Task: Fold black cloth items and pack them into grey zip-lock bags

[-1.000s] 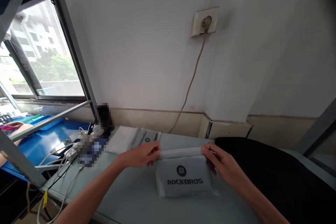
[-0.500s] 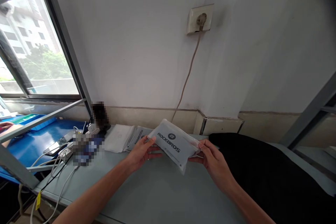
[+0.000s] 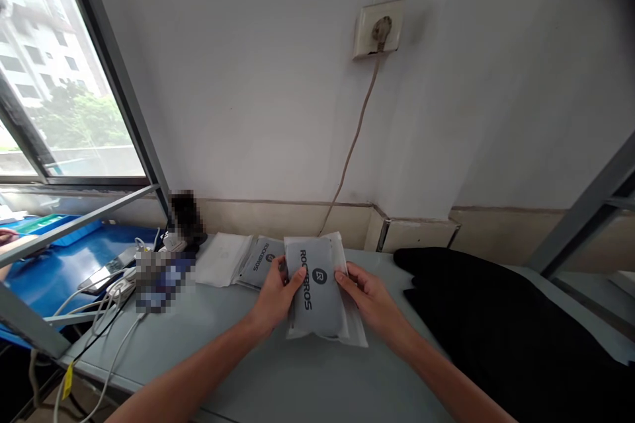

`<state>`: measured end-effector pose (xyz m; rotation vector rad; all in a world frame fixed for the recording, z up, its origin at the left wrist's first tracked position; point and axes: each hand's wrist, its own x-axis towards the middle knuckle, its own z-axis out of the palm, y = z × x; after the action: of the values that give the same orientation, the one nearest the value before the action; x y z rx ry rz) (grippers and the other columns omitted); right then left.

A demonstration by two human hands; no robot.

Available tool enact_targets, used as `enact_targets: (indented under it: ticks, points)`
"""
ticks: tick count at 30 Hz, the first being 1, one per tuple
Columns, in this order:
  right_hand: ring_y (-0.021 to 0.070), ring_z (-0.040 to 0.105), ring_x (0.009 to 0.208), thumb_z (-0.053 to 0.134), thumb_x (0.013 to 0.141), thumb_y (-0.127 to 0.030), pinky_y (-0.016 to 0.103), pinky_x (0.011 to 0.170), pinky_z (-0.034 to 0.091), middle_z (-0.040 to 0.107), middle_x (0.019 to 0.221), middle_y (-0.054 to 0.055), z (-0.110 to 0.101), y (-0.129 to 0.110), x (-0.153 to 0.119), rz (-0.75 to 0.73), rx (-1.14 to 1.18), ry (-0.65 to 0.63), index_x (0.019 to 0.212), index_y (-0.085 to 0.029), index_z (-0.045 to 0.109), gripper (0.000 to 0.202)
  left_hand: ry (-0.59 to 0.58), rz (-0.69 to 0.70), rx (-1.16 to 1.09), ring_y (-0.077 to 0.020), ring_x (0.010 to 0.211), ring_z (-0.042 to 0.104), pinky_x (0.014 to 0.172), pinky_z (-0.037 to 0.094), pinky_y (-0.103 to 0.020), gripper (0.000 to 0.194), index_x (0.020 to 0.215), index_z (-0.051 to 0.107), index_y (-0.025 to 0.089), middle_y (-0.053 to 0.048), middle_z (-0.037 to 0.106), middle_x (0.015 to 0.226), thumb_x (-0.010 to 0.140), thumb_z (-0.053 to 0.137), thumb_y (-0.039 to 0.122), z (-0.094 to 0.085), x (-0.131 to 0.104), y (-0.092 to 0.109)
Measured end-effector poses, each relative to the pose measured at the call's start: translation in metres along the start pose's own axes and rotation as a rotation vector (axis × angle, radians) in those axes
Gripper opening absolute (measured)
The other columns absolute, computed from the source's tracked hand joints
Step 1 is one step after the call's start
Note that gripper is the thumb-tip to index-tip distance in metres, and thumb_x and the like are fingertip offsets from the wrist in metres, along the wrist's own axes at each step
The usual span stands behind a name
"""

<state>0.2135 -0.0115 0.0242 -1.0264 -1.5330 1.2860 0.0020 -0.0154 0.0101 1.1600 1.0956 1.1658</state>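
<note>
Between my hands is a frosted plastic bag (image 3: 325, 301) printed ROCKBROS with a round logo, its lettering running lengthwise toward me. Whatever is inside looks grey and flat; I cannot make out what it is. My left hand (image 3: 278, 287) grips the bag's left edge, thumb on top. On the opposite edge, my right hand (image 3: 364, 287) pinches the clear plastic margin. Just left of my left hand, another grey ROCKBROS bag (image 3: 258, 264) lies on the table. Beside that one sits a stack of whitish plastic bags (image 3: 223, 258).
The grey table (image 3: 238, 370) runs along the wall. A black cloth (image 3: 496, 330) covers its right side. White cables (image 3: 112, 301) and blurred items lie at left, near a metal frame post (image 3: 24, 317). A blue table (image 3: 30, 277) stands beyond, with part of a person's hand (image 3: 8, 235).
The bag has turned from slanting sideways to nearly upright lengthwise in my hands. My right hand has moved left, closer to my left hand. Both still hold the bag.
</note>
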Motion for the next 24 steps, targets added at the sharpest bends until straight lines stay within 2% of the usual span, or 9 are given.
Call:
enact_targets:
  ticks: [2,5,8,11,14,16,18,21,24]
  points:
    - [0.0272,0.07,0.086,0.062,0.087,-0.072,0.038,0.072,0.059,0.073,0.095,0.006,0.0,0.007,0.002,0.032,0.025,-0.036,0.102,-0.024,0.071,0.051,-0.004,0.108,0.129,-0.0291,0.112,0.07,0.093,0.057,-0.042,0.064,0.137,0.045,0.021,-0.014,0.07,0.124,0.092,0.069,0.061,-0.013,0.007,0.002]
    - [0.022,0.068,0.072,0.068,0.082,-0.073,0.038,0.063,0.06,0.068,0.09,0.003,-0.005,0.022,0.009,0.055,0.097,0.016,0.1,-0.024,0.067,0.053,0.045,0.289,0.408,-0.0311,0.116,0.068,0.095,0.055,-0.041,0.062,0.142,0.046,0.022,-0.014,0.069,0.128,0.095,0.063,0.059,-0.049,0.038,0.02]
    - [0.0193,0.064,0.068,0.074,0.076,-0.074,0.038,0.061,0.061,0.064,0.086,0.002,-0.011,0.038,0.016,0.037,0.134,0.139,0.098,-0.023,0.063,0.056,0.161,0.307,0.692,-0.033,0.12,0.066,0.1,0.052,-0.042,0.054,0.141,0.05,0.019,-0.015,0.067,0.133,0.1,0.05,0.054,-0.09,0.075,0.04]
    - [0.0195,0.063,0.071,0.075,0.075,-0.072,0.037,0.061,0.061,0.063,0.082,0.002,-0.012,0.05,0.016,0.043,0.125,0.171,0.097,-0.022,0.062,0.056,0.196,0.262,0.79,-0.0392,0.125,0.062,0.105,0.047,-0.046,0.054,0.133,0.058,0.016,-0.018,0.068,0.131,0.093,0.061,0.053,-0.115,0.093,0.04]
    - [0.0197,0.062,0.069,0.073,0.076,-0.072,0.036,0.057,0.06,0.062,0.079,0.001,-0.007,0.056,0.013,0.062,0.117,0.163,0.096,-0.023,0.061,0.054,0.201,0.216,0.902,-0.0447,0.131,0.057,0.107,0.044,-0.051,0.059,0.133,0.059,0.015,-0.022,0.065,0.133,0.087,0.07,0.05,-0.12,0.091,0.026]
    - [0.0193,0.061,0.066,0.071,0.078,-0.071,0.036,0.055,0.059,0.062,0.078,0.001,-0.002,0.058,0.011,0.065,0.114,0.15,0.096,-0.023,0.061,0.053,0.205,0.227,0.984,-0.0464,0.141,0.046,0.112,0.038,-0.056,0.062,0.141,0.054,0.015,-0.024,0.053,0.149,0.09,0.067,0.047,-0.117,0.086,0.019]
    - [0.0188,0.061,0.065,0.07,0.079,-0.07,0.035,0.054,0.058,0.061,0.078,0.0,0.002,0.06,0.01,0.063,0.105,0.14,0.098,-0.023,0.061,0.052,0.171,0.265,1.058,-0.0437,0.148,0.036,0.118,0.03,-0.057,0.059,0.148,0.05,0.019,-0.021,0.04,0.16,0.097,0.058,0.045,-0.113,0.083,0.017]
    - [0.0181,0.06,0.066,0.066,0.083,-0.07,0.033,0.054,0.056,0.06,0.079,-0.001,0.003,0.064,0.009,0.048,0.057,0.118,0.102,-0.023,0.061,0.05,0.037,0.305,1.142,-0.0367,0.151,0.035,0.123,0.024,-0.052,0.053,0.152,0.049,0.026,-0.012,0.045,0.161,0.104,0.045,0.048,-0.103,0.084,0.012]
    - [0.0181,0.061,0.068,0.061,0.088,-0.068,0.032,0.056,0.055,0.06,0.082,0.0,0.002,0.07,0.009,0.029,-0.001,0.082,0.106,-0.023,0.06,0.048,-0.056,0.297,1.198,-0.0375,0.156,0.027,0.127,0.017,-0.054,0.059,0.154,0.049,0.026,-0.01,0.044,0.163,0.104,0.041,0.056,-0.095,0.084,-0.003]
